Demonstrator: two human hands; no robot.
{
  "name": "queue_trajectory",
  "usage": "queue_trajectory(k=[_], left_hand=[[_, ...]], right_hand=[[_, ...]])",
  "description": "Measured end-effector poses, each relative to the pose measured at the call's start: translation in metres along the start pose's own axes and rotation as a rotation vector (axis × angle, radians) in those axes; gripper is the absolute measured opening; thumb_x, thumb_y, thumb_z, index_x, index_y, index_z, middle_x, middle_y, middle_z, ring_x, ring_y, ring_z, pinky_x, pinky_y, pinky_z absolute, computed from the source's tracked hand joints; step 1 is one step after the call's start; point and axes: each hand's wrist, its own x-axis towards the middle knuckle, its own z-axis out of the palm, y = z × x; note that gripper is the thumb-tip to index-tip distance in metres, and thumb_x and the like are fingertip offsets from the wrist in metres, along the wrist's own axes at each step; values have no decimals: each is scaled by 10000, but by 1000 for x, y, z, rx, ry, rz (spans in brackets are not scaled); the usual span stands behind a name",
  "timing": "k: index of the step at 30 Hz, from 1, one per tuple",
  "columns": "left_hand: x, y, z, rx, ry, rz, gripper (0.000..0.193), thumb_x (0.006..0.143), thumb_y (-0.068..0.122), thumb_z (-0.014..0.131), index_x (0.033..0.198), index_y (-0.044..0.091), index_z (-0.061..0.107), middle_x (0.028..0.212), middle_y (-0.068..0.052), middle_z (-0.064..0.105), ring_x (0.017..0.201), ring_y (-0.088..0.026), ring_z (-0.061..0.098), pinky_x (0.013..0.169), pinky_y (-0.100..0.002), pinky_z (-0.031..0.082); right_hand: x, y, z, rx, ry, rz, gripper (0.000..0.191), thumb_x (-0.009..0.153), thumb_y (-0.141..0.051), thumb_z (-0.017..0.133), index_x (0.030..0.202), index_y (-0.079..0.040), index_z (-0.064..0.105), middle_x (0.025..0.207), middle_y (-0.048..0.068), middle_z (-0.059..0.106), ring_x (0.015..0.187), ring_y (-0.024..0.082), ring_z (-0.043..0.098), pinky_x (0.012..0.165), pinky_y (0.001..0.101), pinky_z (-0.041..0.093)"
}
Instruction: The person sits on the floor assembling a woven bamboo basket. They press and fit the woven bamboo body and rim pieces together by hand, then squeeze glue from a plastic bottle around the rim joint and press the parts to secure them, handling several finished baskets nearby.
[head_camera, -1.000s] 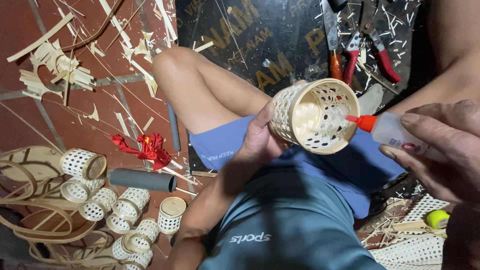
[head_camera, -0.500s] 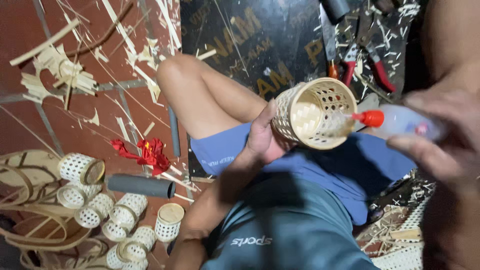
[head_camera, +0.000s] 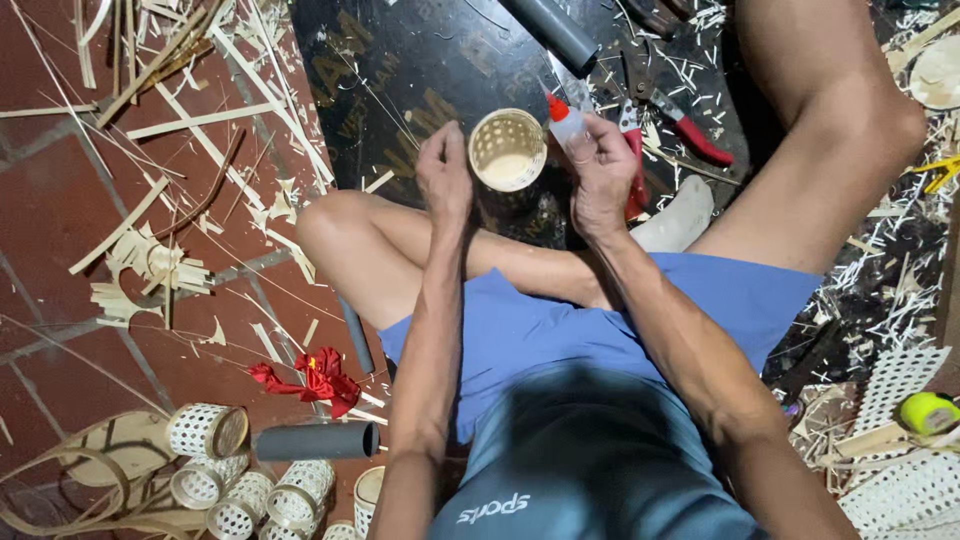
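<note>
My left hand (head_camera: 445, 175) grips a small round woven bamboo cup (head_camera: 507, 150) by its side, its open mouth turned up toward me. My right hand (head_camera: 600, 170) holds a small clear glue bottle (head_camera: 566, 122) with a red pointed cap, its tip just right of the cup's rim. Both hands are raised above my crossed legs and a black board (head_camera: 420, 70) on the floor.
Red-handled pliers (head_camera: 690, 130) and a grey pipe (head_camera: 555, 30) lie on the board. Bamboo strips and shavings litter the red tile floor (head_camera: 60, 200). Several finished woven cups (head_camera: 205, 430), a grey tube (head_camera: 318, 440) and a red cloth scrap (head_camera: 320, 378) lie lower left. Woven mesh sheets (head_camera: 900, 390) lie right.
The view has pulled back, so the hands look farther away. The glue bottle's tip has come out of the cup's mouth and now points up beside the rim.
</note>
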Motion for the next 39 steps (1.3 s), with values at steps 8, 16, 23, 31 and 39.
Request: queue_trajectory(k=[8, 16, 23, 31, 39], left_hand=[[-86, 102, -19, -85, -95, 248, 333, 964, 63, 740, 1286, 14, 673, 1259, -104, 693, 1155, -224, 649, 1033, -344, 514], [-121, 115, 3, -608, -368, 4, 454, 965, -46, 727, 1400, -61, 599, 1254, -114, 676, 1118, -165, 652, 997, -305, 549], [-126, 134, -16, -810, -480, 132, 541, 982, -115, 685, 1485, -25, 509, 1349, -113, 647, 1254, -197, 643, 1095, -350, 548], [-123, 173, -35, -874, -553, 111, 653, 990, -80, 723, 1577, 0, 448, 1333, -48, 607, 1221, -141, 613, 1092, -329, 532], [-109, 192, -61, -305, -410, 354, 624, 954, 38, 785, 1521, 94, 530, 1350, -91, 688, 1159, -130, 689, 1052, -294, 583]], right_hand=[[-24, -28, 19, -31, -25, -56, 367, 1034, -122, 719, 1327, 49, 578, 1249, 102, 667, 1129, 161, 670, 1020, 307, 561], [-85, -78, 23, -653, -100, -484, 359, 973, 60, 607, 1323, 36, 534, 1311, 162, 613, 1229, 233, 633, 1078, 346, 523], [-8, -83, -21, -1103, -119, -445, 180, 1008, -70, 700, 1155, 34, 705, 1086, 218, 725, 971, 381, 692, 826, 451, 560], [61, -29, -2, -1947, -350, -192, 269, 933, -239, 637, 1048, -5, 703, 890, 215, 737, 802, 395, 732, 607, 499, 564], [23, -81, -4, -999, -222, -51, 192, 1039, -136, 692, 1103, 44, 712, 903, 182, 718, 780, 239, 689, 693, 367, 532]])
